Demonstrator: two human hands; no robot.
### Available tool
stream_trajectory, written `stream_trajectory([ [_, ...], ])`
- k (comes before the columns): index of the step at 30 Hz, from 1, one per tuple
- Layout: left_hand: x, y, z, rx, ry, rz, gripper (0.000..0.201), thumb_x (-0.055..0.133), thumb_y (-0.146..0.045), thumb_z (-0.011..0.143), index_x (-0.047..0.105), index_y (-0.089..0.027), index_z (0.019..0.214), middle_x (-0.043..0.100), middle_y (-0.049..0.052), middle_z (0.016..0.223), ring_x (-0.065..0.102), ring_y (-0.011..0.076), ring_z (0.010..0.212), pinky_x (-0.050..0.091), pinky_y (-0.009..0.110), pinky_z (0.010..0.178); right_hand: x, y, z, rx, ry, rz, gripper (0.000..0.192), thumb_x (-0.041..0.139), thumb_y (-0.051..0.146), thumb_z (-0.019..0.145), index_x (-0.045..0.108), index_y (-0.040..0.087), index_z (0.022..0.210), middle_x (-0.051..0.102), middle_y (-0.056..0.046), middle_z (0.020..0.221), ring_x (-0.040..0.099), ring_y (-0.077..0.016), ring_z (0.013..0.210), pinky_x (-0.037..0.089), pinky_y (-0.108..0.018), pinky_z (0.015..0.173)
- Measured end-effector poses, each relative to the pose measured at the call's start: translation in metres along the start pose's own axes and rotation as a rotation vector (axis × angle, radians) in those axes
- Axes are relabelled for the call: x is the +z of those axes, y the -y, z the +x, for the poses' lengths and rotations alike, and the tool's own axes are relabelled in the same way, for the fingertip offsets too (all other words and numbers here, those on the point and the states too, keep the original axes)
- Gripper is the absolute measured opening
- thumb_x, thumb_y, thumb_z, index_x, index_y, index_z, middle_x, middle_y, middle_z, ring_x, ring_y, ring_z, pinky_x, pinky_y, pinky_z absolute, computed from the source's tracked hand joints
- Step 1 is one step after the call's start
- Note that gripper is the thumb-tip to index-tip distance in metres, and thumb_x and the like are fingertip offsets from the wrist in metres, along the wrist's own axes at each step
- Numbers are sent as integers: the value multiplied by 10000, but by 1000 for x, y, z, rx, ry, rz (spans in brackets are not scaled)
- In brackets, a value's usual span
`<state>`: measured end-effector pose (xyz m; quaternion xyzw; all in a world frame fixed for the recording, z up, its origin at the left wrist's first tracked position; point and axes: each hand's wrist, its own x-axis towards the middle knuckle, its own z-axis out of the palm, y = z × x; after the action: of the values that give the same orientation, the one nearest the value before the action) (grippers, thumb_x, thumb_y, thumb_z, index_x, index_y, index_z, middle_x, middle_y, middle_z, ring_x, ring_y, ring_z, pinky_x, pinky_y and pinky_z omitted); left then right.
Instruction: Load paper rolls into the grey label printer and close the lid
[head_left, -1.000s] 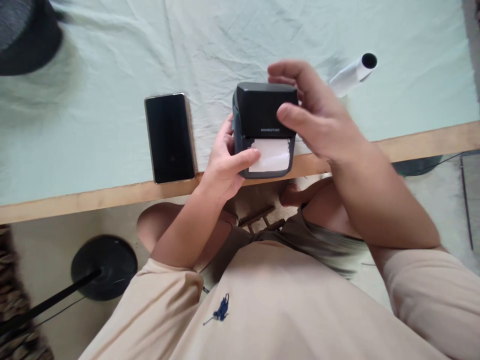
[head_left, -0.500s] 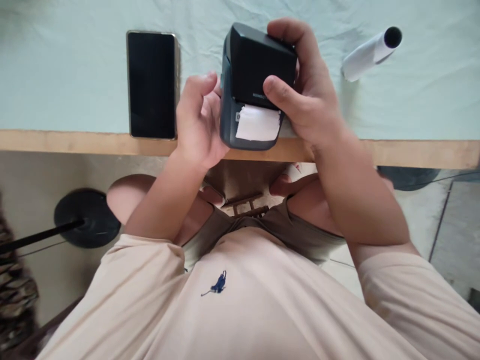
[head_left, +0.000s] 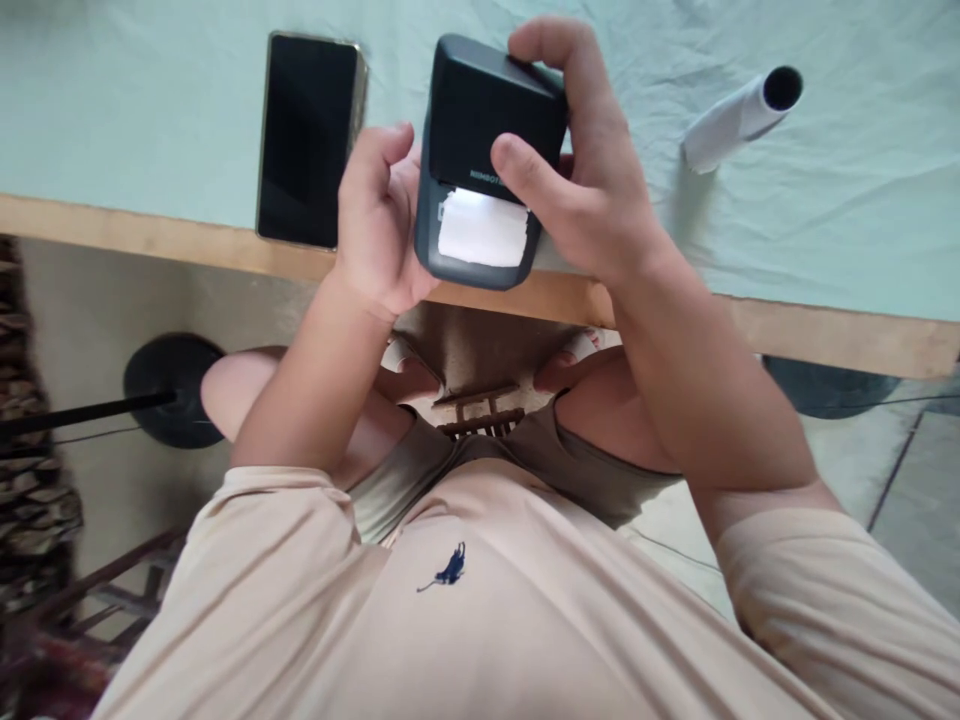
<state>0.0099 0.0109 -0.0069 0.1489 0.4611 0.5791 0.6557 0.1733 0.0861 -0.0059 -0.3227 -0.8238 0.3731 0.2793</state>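
Observation:
A dark label printer (head_left: 487, 125) is held over the table's front edge, between my two hands. White label paper (head_left: 482, 230) with a ragged upper edge sticks out of its slot. My left hand (head_left: 381, 215) supports the printer from the left and below, its thumb raised and its other fingers hidden underneath. My right hand (head_left: 589, 150) grips the right side, thumb on the black lid and index finger at the far corner. The lid looks closed.
A phone (head_left: 307, 140) with a dark screen lies left of my left hand. To the right, a white paper roll (head_left: 739, 120) with a dark hollow end rests on the pale green cloth (head_left: 862, 200). The wooden table edge (head_left: 825, 335) runs across. A black round base (head_left: 176, 390) stands on the floor.
The view has tilted slightly, so the table edge slopes now. The printer appears a little further left and more upright, with both hands still on it.

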Motion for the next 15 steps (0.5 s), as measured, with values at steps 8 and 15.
stream_trajectory([
  [8, -9, 0, 10, 44, 74, 67, 377, 575, -516, 895, 696, -244, 1127, 747, 53, 871, 493, 329, 1399, 473, 452, 1130, 1, 5, 0, -98, -138, 121, 485, 637, 354, 857, 499, 174, 1286, 628, -69, 1336, 585, -182, 1208, 526, -325, 1067],
  [15, -6, 4, 5, 124, 36, 119, 259, 623, -506, 892, 723, -267, 879, 788, -2, 994, 555, 264, 1380, 558, 364, 1039, -11, 18, -14, -3, -141, 11, 496, 603, 409, 906, 563, 196, 1352, 593, -92, 1371, 583, -207, 1285, 545, -327, 1000],
])
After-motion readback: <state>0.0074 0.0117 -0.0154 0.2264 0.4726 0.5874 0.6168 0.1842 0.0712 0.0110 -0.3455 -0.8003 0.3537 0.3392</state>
